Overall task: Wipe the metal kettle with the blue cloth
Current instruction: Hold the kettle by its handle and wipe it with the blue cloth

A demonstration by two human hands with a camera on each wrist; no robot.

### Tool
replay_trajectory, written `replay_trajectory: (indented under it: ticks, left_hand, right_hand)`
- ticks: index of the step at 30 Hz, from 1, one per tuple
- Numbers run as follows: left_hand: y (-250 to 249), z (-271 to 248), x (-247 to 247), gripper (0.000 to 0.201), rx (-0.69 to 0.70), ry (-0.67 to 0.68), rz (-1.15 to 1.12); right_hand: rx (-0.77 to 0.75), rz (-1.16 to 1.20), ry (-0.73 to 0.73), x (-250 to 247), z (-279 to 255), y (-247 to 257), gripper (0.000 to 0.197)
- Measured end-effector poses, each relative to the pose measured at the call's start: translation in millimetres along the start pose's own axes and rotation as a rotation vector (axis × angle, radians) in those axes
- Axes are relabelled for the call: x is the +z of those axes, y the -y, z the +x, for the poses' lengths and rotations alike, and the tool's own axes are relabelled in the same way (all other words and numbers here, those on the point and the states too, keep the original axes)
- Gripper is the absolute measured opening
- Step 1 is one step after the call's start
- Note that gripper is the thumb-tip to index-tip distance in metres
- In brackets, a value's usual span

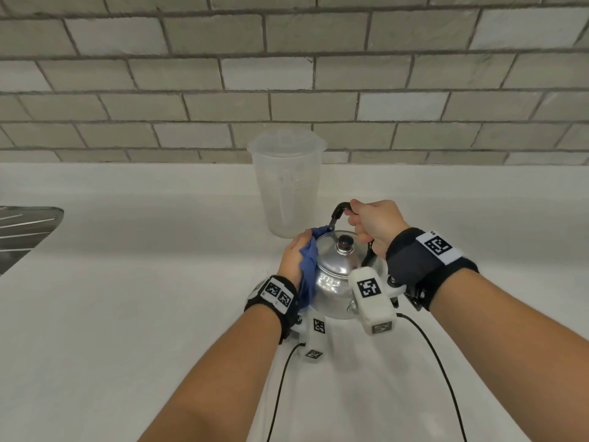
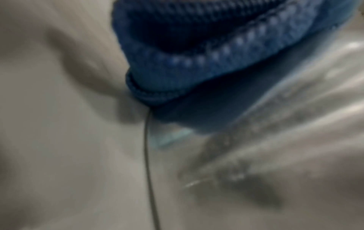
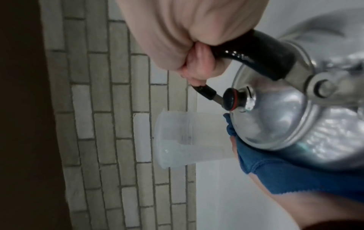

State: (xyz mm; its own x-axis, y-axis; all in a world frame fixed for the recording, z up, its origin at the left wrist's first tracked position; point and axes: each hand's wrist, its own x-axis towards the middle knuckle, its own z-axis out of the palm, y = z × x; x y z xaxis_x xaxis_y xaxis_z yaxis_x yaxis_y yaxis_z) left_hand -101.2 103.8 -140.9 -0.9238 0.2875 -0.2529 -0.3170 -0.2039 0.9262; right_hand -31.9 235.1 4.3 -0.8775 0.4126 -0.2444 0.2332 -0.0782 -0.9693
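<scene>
A shiny metal kettle (image 1: 334,277) with a black lid knob (image 1: 345,243) stands on the white counter (image 1: 127,314). My right hand (image 1: 373,221) grips its black arched handle (image 1: 338,211) from above; the right wrist view shows the fingers (image 3: 199,65) curled around the handle (image 3: 256,51) over the lid (image 3: 275,118). My left hand (image 1: 293,256) cups the blue cloth (image 1: 307,269) against the kettle's left side. In the left wrist view the folded cloth (image 2: 197,59) lies on the blurred, reflective kettle wall (image 2: 295,109). The cloth (image 3: 285,174) hides the left fingers.
A translucent plastic jug (image 1: 287,183) stands just behind the kettle, near the grey brick-tile wall (image 1: 287,74). A metal sink drainer (image 1: 25,231) shows at the left edge. Black cables (image 1: 439,362) trail from both wrist cameras toward me.
</scene>
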Motion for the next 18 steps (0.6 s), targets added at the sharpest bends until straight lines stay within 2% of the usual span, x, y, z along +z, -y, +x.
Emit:
replay_trajectory:
  ticks: [2, 3, 6, 8, 10, 11, 12, 14, 18]
  left_hand:
    - [-1, 5, 2, 0.035, 0.019, -0.010, -0.055]
    - [-1, 8, 2, 0.030, 0.030, -0.004, -0.110]
    - [1, 7, -2, 0.038, 0.033, 0.035, -0.178]
    - [0, 6, -3, 0.047, 0.056, 0.085, -0.173]
    - [-4, 4, -1, 0.049, 0.054, 0.106, -0.159]
    - [-5, 5, 2, 0.048, 0.049, 0.070, -0.144]
    - [-6, 4, 4, 0.048, 0.060, 0.045, -0.123]
    - [-6, -1, 8, 0.045, 0.118, -0.046, -0.055]
    - [8, -30, 29, 0.020, 0.273, -0.323, 0.012]
  right_hand:
    - [0.057, 0.158, -0.047, -2, 2, -3, 0.025]
    - [0.076, 0.232, -0.066, -4, 2, -5, 0.024]
    - [0.072, 0.376, -0.006, -12, -2, -12, 0.009]
    - [-0.046, 0.229, 0.086, -21, -3, -17, 0.019]
    - [-0.286, -0.222, 0.145, -25, -5, -19, 0.022]
    - [-0.386, -0.397, 0.151, -24, -3, -21, 0.019]
    - [-0.437, -0.464, 0.144, -21, -2, -23, 0.017]
    - [-0.470, -0.414, 0.096, -13, -1, -28, 0.021]
    - [-0.502, -0.301, 0.035, 5, -1, -31, 0.024]
